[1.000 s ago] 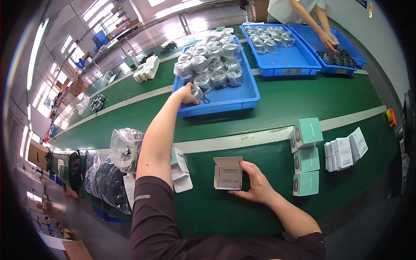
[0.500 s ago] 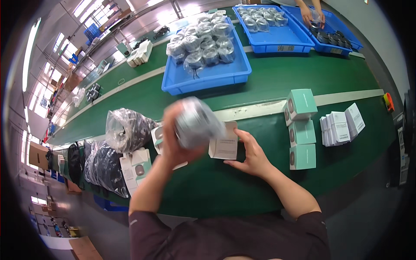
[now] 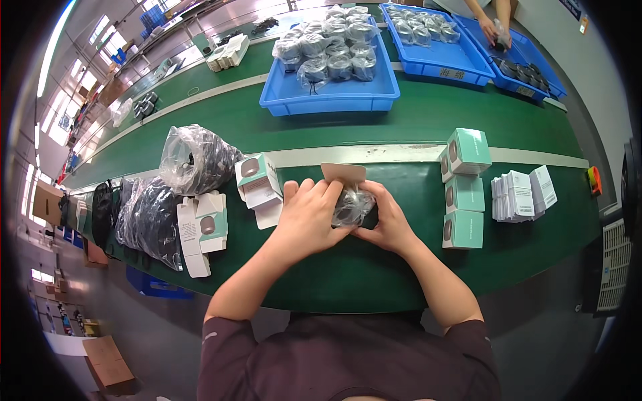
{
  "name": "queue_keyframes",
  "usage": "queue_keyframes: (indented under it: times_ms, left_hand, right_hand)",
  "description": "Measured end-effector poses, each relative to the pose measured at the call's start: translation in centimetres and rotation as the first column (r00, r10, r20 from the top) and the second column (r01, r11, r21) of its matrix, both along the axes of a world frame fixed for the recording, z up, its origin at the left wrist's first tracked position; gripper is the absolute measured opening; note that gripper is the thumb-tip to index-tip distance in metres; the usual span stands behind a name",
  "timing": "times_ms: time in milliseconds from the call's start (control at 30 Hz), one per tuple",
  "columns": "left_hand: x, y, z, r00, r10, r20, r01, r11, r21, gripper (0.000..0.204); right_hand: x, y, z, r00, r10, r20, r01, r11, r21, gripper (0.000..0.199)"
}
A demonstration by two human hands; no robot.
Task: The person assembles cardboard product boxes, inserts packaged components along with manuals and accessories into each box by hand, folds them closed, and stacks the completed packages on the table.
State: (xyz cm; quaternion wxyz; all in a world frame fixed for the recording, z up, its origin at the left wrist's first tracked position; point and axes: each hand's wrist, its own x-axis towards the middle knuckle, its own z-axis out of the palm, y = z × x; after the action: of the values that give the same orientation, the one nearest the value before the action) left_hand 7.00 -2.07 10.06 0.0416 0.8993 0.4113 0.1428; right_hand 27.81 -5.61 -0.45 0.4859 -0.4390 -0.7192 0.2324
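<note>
A round grey device in a clear plastic bag [image 3: 352,208] sits at the opening of a small carton [image 3: 343,173], its pale flap standing up behind. My left hand [image 3: 309,215] presses the bagged device from the left, its fingers curled over it. From the right, my right hand [image 3: 390,219] is wrapped round the carton, fingers at the far side and thumb near. Most of the carton's body is hidden by the hands and the bag. Left of my left hand stands a teal-and-white box [image 3: 257,175] with flaps out.
Closed teal boxes [image 3: 465,194] and white leaflets [image 3: 513,195] lie to the right. At the left are flattened cartons [image 3: 202,230] and bagged black items [image 3: 152,220]. A blue tray [image 3: 328,105] of bagged devices stands ahead. Another person's hands [image 3: 496,33] work over a far-right tray [image 3: 556,87].
My left hand has brought the bagged device down and right to the carton in my right hand. The view has shifted, so the trays and boxes appear higher in the picture.
</note>
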Motion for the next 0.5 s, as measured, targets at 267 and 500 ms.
queue_keyframes:
  times_ms: [267, 500]
  left_hand:
    - [1.2, 2.7, 0.6, 0.963, -0.118, -0.241, 0.046, 0.957, -0.288, 0.079]
    - [0.6, 2.2, 0.4, 0.977, -0.054, -0.207, -0.032, 0.92, -0.39, 0.066]
  right_hand:
    - [0.5, 0.1, 0.5, 0.999, 0.027, 0.018, -0.026, 0.999, -0.027, 0.087]
    - [0.2, -0.1, 0.3, 1.0, 0.028, 0.01, -0.028, 0.999, -0.037, 0.091]
